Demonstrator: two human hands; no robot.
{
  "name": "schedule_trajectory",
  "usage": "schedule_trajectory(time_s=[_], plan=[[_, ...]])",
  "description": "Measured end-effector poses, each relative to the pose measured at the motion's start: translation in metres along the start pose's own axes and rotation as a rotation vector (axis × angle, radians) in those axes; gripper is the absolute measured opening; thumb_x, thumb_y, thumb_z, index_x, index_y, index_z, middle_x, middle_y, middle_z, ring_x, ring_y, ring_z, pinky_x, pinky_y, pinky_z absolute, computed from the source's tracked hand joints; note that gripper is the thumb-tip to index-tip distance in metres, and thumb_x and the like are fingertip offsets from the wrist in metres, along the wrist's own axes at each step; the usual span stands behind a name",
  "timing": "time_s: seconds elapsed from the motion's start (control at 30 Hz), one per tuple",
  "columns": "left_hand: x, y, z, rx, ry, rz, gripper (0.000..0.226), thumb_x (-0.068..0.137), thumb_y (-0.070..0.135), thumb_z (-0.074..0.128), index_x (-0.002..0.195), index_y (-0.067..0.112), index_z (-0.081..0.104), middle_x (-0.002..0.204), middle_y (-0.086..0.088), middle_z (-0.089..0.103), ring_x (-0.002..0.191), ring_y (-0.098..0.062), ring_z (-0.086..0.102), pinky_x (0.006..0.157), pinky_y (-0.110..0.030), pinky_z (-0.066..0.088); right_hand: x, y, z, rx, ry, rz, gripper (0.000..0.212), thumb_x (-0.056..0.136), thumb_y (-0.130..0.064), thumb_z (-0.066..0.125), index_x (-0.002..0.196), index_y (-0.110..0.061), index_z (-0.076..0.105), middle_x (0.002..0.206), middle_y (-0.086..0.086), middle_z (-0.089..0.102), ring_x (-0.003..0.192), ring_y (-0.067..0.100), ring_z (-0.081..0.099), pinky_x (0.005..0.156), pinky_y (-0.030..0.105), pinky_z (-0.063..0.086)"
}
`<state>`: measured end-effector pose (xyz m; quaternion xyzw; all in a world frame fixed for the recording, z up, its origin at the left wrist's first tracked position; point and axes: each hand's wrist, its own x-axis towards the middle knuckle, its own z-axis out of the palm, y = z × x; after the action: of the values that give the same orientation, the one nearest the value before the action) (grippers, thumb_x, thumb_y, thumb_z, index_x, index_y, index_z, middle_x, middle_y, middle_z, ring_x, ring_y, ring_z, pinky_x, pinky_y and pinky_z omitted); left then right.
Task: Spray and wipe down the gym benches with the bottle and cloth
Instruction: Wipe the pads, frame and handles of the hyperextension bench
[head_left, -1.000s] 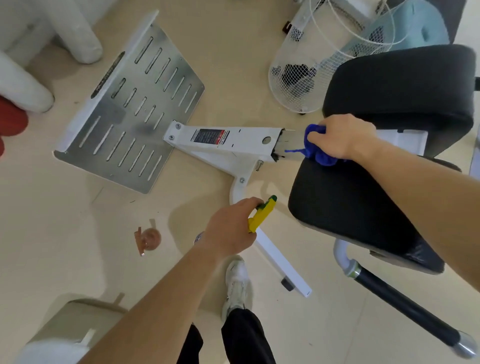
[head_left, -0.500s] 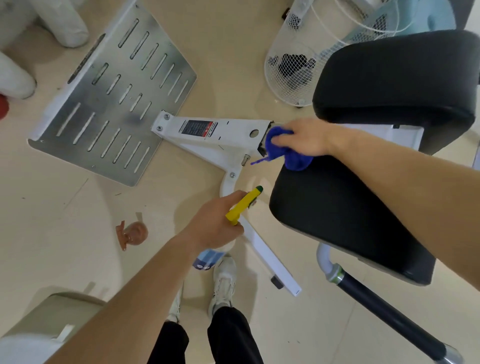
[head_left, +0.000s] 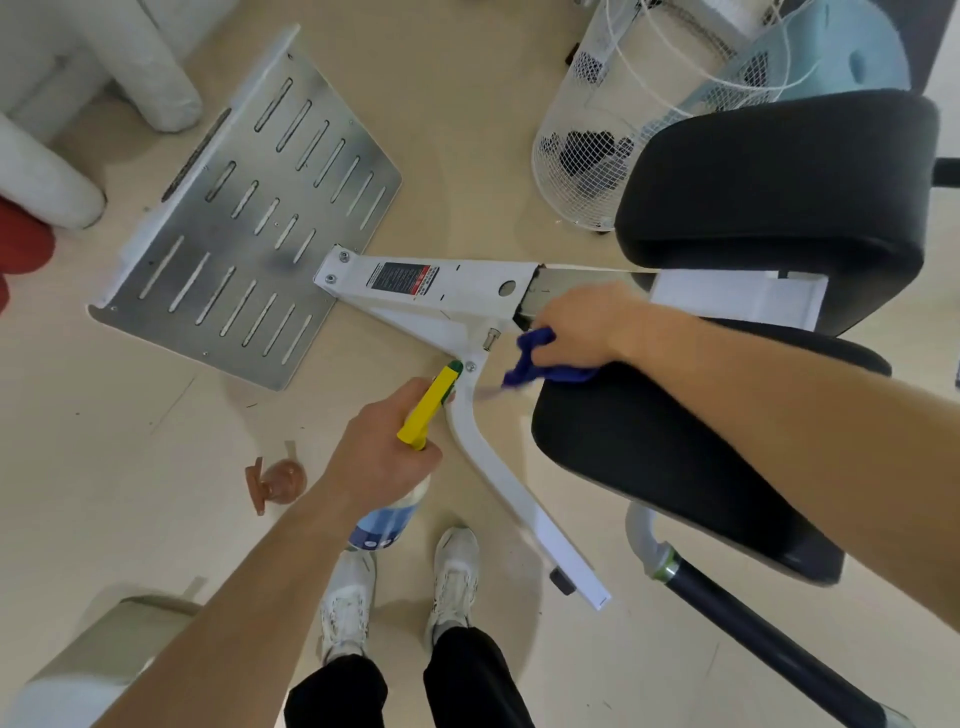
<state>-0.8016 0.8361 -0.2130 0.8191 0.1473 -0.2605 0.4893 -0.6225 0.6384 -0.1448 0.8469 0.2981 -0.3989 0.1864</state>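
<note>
Over beige flooring (head_left: 467, 130), your left hand (head_left: 379, 452) grips the spray bottle (head_left: 427, 410); your right hand (head_left: 576, 327) clutches the blue cloth (head_left: 535, 358).

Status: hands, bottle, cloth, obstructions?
Left hand holds spray bottle. Right hand holds blue cloth at black seat pad front edge. Nothing on pad.

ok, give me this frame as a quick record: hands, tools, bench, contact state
left hand: grips spray bottle, nozzle toward white frame
right hand: holds blue cloth
cloth position: front edge of black seat pad, beside the frame; contact unclear, blurred
back pad: black, untouched by either hand
footplate: slotted metal, bolted to the frame's far end
other: white mesh basket on floor by the back pad
</note>
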Motion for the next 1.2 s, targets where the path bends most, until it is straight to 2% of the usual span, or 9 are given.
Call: schedule_trajectory(time_s=[0.1, 0.27, 0.5, 0.63, 0.73, 0.8, 0.9, 1.03, 1.2], plan=[[0.000, 0.012, -0.003, 0.018, -0.022, 0.037, 0.054, 0.065, 0.021, 0.050, 0.111, 0.048, 0.054, 0.082, -0.001, 0.068, 0.054, -0.016, 0.047, 0.066, -0.041, 0.052, -0.004, 0.014, 0.004, 0.094, 0.091, 0.074, 0.028, 0.094, -0.051, 0.045, 0.086, -0.028, 0.059, 0.086, -0.003, 0.063, 0.079, 0.019, 0.059, 0.058, 0.030, 0.033], [0.007, 0.039, -0.011, 0.060, -0.085, 0.147, 0.051, 0.068, 0.021, 0.054, 0.113, 0.046, 0.058, 0.093, 0.002, 0.072, 0.066, -0.022, 0.058, 0.073, -0.046, 0.056, -0.036, 0.024, 0.016, 0.057, 0.306, 0.190, 0.033, 0.099, -0.051, 0.039, 0.112, -0.026, 0.057, 0.092, 0.001, 0.057, 0.076, 0.021, 0.052, 0.062, 0.035, 0.040], [0.030, 0.108, -0.019, 0.198, -0.142, 0.247, 0.052, 0.066, 0.022, 0.057, 0.112, 0.046, 0.056, 0.080, 0.004, 0.065, 0.071, -0.022, 0.059, 0.073, -0.046, 0.057, -0.116, 0.076, 0.014, 0.206, 0.328, 0.292, 0.023, 0.096, -0.048, 0.042, 0.098, -0.028, 0.054, 0.080, -0.003, 0.053, 0.075, 0.021, 0.051, 0.063, 0.033, 0.039], [0.036, 0.164, -0.013, 0.275, -0.229, 0.368, 0.048, 0.071, 0.022, 0.064, 0.103, 0.055, 0.050, 0.092, 0.003, 0.068, 0.082, -0.025, 0.064, 0.076, -0.048, 0.057, -0.160, 0.096, 0.017, 0.345, 0.390, 0.353, 0.018, 0.091, -0.047, 0.048, 0.082, -0.032, 0.050, 0.068, -0.009, 0.052, 0.064, 0.014, 0.049, 0.064, 0.031, 0.041], [0.043, 0.198, -0.007, 0.326, -0.293, 0.429, 0.053, 0.068, 0.027, 0.064, 0.114, 0.050, 0.054, 0.106, 0.003, 0.070, 0.095, -0.027, 0.067, 0.084, -0.052, 0.057, -0.183, 0.105, 0.022, 0.394, 0.451, 0.432, 0.021, 0.086, -0.050, 0.051, 0.078, -0.030, 0.053, 0.063, -0.009, 0.052, 0.059, 0.011, 0.048, 0.058, 0.030, 0.040], [0.046, 0.217, -0.003, 0.355, -0.316, 0.463, 0.055, 0.068, 0.024, 0.067, 0.113, 0.053, 0.052, 0.105, 0.004, 0.069, 0.092, -0.026, 0.066, 0.083, -0.052, 0.057, -0.198, 0.117, 0.025, 0.444, 0.481, 0.518, 0.024, 0.083, -0.048, 0.053, 0.075, -0.026, 0.057, 0.062, -0.007, 0.054, 0.062, 0.017, 0.052, 0.056, 0.030, 0.037], [0.047, 0.241, 0.009, 0.421, -0.317, 0.493, 0.060, 0.073, 0.018, 0.069, 0.110, 0.058, 0.044, 0.098, 0.003, 0.067, 0.085, -0.024, 0.063, 0.079, -0.048, 0.057, -0.223, 0.140, 0.035, 0.811, 0.610, 0.675, 0.024, 0.083, -0.038, 0.057, 0.070, -0.018, 0.060, 0.061, 0.001, 0.059, 0.061, 0.020, 0.055, 0.055, 0.031, 0.039], [0.049, 0.268, 0.028, 0.471, -0.283, 0.547, 0.052, 0.072, 0.019, 0.067, 0.118, 0.040, 0.053, 0.097, 0.001, 0.067, 0.083, -0.028, 0.060, 0.075, -0.047, 0.055, -0.238, 0.160, 0.059, 1.306, 0.905, 0.785, 0.020, 0.090, -0.025, 0.053, 0.081, -0.010, 0.062, 0.071, 0.009, 0.062, 0.065, 0.022, 0.054, 0.062, 0.034, 0.044], [0.055, 0.301, 0.052, 0.494, -0.174, 0.601, 0.055, 0.076, 0.013, 0.067, 0.126, 0.032, 0.052, 0.090, 0.010, 0.061, 0.078, -0.025, 0.055, 0.068, -0.036, 0.048, -0.234, 0.172, 0.074, 1.700, 1.130, 0.757, 0.024, 0.097, -0.027, 0.047, 0.103, -0.028, 0.070, 0.096, -0.001, 0.072, 0.090, 0.020, 0.068, 0.078, 0.040, 0.054]])
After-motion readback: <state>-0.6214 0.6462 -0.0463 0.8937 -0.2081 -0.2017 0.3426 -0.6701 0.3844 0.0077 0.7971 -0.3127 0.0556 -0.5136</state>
